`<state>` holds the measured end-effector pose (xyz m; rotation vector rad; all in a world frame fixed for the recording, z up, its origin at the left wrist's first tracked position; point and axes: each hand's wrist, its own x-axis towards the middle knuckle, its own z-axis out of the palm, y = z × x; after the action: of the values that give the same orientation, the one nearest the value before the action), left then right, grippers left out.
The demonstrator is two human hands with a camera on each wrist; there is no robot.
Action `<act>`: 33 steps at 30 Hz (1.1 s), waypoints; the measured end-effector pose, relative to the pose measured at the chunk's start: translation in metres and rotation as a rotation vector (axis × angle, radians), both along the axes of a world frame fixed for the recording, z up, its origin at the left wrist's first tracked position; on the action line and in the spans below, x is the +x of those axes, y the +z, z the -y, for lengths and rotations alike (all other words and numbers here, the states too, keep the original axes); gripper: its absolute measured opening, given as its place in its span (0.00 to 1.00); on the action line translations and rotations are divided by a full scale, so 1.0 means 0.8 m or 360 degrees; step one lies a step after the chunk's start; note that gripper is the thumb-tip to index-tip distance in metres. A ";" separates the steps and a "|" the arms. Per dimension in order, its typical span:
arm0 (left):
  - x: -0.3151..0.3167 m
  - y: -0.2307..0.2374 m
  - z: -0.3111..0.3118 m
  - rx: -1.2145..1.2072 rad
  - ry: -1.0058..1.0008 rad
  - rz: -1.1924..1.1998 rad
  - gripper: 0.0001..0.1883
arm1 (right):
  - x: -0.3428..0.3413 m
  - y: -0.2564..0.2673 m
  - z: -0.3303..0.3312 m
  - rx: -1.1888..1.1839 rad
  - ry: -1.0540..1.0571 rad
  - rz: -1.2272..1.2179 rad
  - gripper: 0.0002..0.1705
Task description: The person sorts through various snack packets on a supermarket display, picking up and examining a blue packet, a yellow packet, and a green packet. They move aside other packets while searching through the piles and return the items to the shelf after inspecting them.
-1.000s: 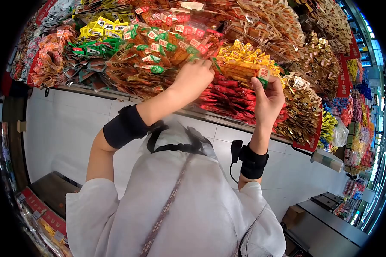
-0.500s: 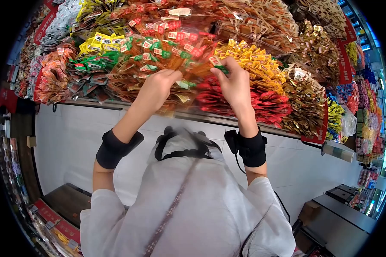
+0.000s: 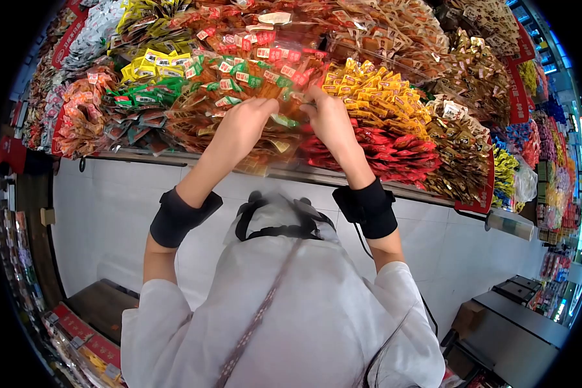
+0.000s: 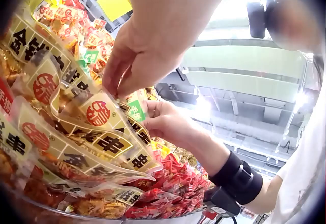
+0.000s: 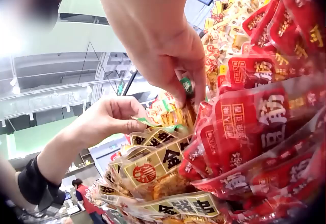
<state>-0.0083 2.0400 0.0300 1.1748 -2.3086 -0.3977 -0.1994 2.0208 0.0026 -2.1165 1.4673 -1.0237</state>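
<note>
In the head view my left hand point(image 3: 242, 128) and right hand point(image 3: 333, 124) are a short way apart over clear packets with green-and-white tops point(image 3: 239, 76). The left fingers pinch the green-and-white corner of a packet point(image 5: 146, 121), seen in the right wrist view. There the thumb and fingers of my right hand point(image 5: 170, 53) grip a green-topped packet point(image 5: 187, 87); its lower part is among other packets. Cream packets with black lettering point(image 4: 104, 113) stand below the hands in the left wrist view. Red packets point(image 3: 388, 154) and yellow packets point(image 3: 375, 97) lie to the right hand's right.
Brown-gold packets point(image 3: 459, 155) fill the display's right side; green packets point(image 3: 145, 92) and orange packets point(image 3: 81, 116) are at the left. The display's front rail point(image 3: 284, 173) runs under the forearms. Behind the body are a dark bench point(image 3: 100, 301) and a grey cabinet point(image 3: 517, 336).
My right hand has moved left from the yellow packets toward the middle, with a green-topped packet in its fingers. My left hand has shifted left and nearer the front edge than a second ago.
</note>
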 end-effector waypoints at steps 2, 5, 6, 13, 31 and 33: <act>-0.001 0.003 0.002 0.0021 -0.0030 0.0025 0.06 | 0.004 0.001 0.004 0.0031 0.0017 0.0002 0.10; 0.001 -0.002 0.007 0.0011 -0.0044 0.0087 0.08 | 0.004 0.013 0.004 0.0080 0.0025 -0.0002 0.08; 0.002 -0.003 0.008 0.0009 -0.0016 0.0122 0.08 | 0.003 0.012 0.004 0.0134 -0.0005 -0.0001 0.08; 0.006 -0.008 0.020 -0.0106 0.0188 0.0264 0.06 | -0.002 0.012 0.002 0.0070 -0.0044 -0.0244 0.08; 0.014 -0.014 0.016 -0.0231 0.0108 0.0518 0.04 | 0.029 0.011 -0.002 0.0119 0.0067 -0.0119 0.04; 0.013 -0.012 0.015 -0.0265 0.0080 0.0520 0.03 | 0.032 0.006 -0.007 0.0007 0.0054 -0.0202 0.02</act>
<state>0.0020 2.0282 0.0203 1.2887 -2.5213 0.0086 -0.1736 2.0266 0.0073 -2.2319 1.4838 -0.8878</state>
